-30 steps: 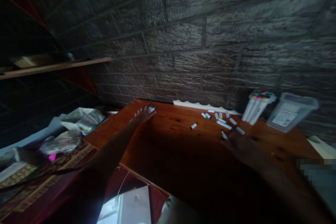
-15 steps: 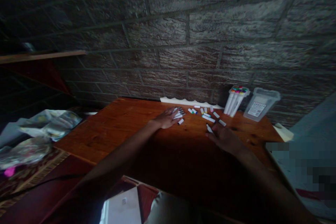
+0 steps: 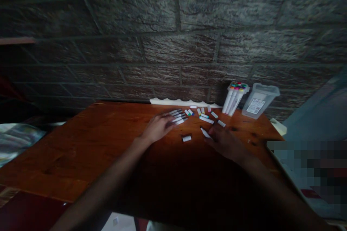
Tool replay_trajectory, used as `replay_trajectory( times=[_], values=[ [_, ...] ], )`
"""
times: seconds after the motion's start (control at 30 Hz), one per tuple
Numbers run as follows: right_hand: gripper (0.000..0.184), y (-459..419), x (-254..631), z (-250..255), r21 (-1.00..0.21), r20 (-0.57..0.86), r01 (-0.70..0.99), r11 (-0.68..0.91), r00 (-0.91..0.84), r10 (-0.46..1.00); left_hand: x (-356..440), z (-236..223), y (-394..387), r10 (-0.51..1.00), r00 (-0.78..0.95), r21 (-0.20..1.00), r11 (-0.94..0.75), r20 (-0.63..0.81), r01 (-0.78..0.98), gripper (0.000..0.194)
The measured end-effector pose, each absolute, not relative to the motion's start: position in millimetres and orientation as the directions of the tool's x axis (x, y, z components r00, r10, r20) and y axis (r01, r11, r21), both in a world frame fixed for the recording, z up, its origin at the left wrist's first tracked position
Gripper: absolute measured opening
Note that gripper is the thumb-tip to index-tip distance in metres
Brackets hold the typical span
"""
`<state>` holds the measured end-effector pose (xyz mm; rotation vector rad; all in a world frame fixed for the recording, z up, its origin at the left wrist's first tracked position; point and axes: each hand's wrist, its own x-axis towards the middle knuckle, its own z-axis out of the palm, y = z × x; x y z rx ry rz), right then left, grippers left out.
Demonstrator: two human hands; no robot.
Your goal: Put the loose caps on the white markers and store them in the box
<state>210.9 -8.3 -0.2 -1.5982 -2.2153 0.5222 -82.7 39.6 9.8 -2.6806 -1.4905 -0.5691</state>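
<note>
My left hand (image 3: 159,127) rests on the table at the left of several white markers (image 3: 177,116). These lie side by side, dark tips pointing right, and my fingers close around their near ends. In my right hand (image 3: 221,138) is another white marker (image 3: 206,133), uncapped, its dark tip slanting up and left. Between the hands lies a loose marker cap (image 3: 187,138), white with a dark end. Beyond my right hand, a capped-looking marker (image 3: 206,119) and several small caps (image 3: 214,114) are scattered.
At the back right stands a clear case packed with markers (image 3: 233,97). A clear plastic container with a label (image 3: 256,106) is beside it. A white wavy-edged strip (image 3: 179,103) runs along the brick wall behind the wooden table (image 3: 89,144).
My left hand has drawn back left, uncovering more of the marker row. The loose dark-ended cap now lies nearer me, farther from that row. My right hand still holds its marker.
</note>
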Motion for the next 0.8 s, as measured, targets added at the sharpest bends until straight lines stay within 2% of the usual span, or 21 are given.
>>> replay_trajectory(
  times=[0.2,0.3,0.4,0.43,0.57,0.8],
  values=[
    [0.021,-10,209,0,-0.466,0.064,0.848,0.252,-0.252,0.966,-79,14,39,0.815,0.494,0.148,-0.552,0.302,0.821,0.020],
    [0.025,-10,209,4,-0.456,0.081,0.861,0.226,-0.212,0.974,-66,25,23,0.752,0.533,0.239,-0.641,0.388,0.729,0.026],
    [0.023,-10,209,6,-0.450,0.102,0.868,0.212,-0.186,0.977,-47,33,1,0.670,0.673,0.318,-0.741,0.311,0.591,0.036],
    [0.021,-10,208,6,-0.446,0.099,0.869,0.214,-0.189,0.977,-41,33,-4,0.646,0.714,0.319,-0.760,0.269,0.567,0.037],
    [0.018,-10,206,5,-0.427,0.067,0.879,0.213,-0.204,0.977,-31,26,-10,0.594,0.784,0.297,-0.792,0.180,0.533,0.019],
    [0.015,-6,210,3,-0.400,0.102,0.883,0.244,-0.221,0.970,-40,20,3,0.635,0.740,0.270,-0.769,0.223,0.579,0.019]
  ],
)
